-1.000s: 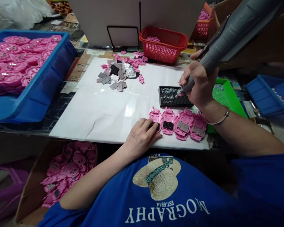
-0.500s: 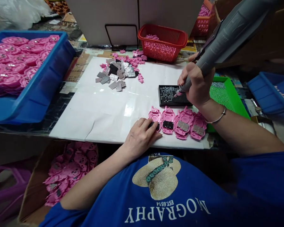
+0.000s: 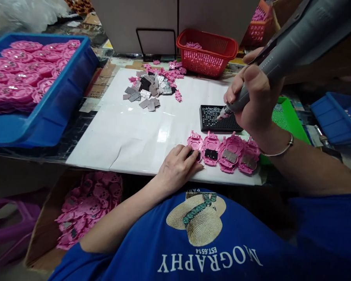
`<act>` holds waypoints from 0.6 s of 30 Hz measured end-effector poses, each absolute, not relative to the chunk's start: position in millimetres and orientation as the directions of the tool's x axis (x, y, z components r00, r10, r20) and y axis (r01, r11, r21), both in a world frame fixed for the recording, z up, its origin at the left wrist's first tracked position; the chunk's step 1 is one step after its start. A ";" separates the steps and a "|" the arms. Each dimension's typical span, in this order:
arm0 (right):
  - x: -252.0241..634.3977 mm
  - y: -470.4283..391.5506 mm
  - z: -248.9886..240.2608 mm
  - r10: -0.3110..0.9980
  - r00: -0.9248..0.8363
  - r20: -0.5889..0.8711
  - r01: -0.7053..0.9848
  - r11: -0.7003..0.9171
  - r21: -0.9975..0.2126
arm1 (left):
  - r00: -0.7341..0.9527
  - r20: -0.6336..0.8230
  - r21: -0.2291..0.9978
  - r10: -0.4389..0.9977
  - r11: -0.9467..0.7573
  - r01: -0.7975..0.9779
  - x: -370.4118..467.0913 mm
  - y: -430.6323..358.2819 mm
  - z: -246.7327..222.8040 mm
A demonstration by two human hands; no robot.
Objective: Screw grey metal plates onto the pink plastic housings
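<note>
The tabletop is largely covered by a white sheet. On the left, a blue tray, cut off by the frame, is filled with pink casings. Below the tabletop edge, a cardboard box is heaped with pink parts, partly hidden by the left arm. A grey power tool, its upper end cut off, is gripped by the clamped fingers of the right hand; whether its tip touches the black tray below cannot be told. A few pink pieces are held in the red basket. The green tray is partly blocked by the right wrist; its silvery contents are too small to identify. The leftmost pink shell, first in a row at the sheet's near edge, is half covered by the left hand; whether its fingers are closed on it cannot be told. The black tray, dotted with tiny shiny pieces, is overlapped by the right hand.
</note>
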State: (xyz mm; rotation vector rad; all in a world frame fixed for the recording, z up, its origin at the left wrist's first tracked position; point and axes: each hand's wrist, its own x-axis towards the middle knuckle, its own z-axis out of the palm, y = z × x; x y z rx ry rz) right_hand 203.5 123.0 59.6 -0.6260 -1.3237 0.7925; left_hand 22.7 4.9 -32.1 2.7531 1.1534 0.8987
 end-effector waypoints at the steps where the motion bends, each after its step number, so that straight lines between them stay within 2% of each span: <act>1: 198.8 117.6 60.9 0.813 0.034 0.581 -0.173 0.578 -0.798 | 0.561 0.497 0.235 0.662 -0.725 0.647 22.5 4.9 -32.1; 5: 183.7 102.5 54.9 0.821 -0.069 0.567 -0.216 0.542 -0.812 | 0.564 0.498 0.226 0.659 -0.726 0.649 21.8 4.9 -32.1; 10: 177.1 102.9 39.8 0.843 -0.138 0.520 -0.065 0.516 -0.854 | 0.561 0.499 0.229 0.661 -0.724 0.650 22.0 5.1 -32.0; 14: 175.7 102.5 35.7 0.880 -0.138 0.455 -0.033 0.455 -0.890 | 0.559 0.498 0.228 0.662 -0.723 0.653 22.5 5.1 -31.8; 18: 172.8 99.5 36.2 0.883 -0.132 0.451 -0.112 0.439 -0.892 | 0.554 0.497 0.232 0.668 -0.718 0.657 22.5 4.6 -32.2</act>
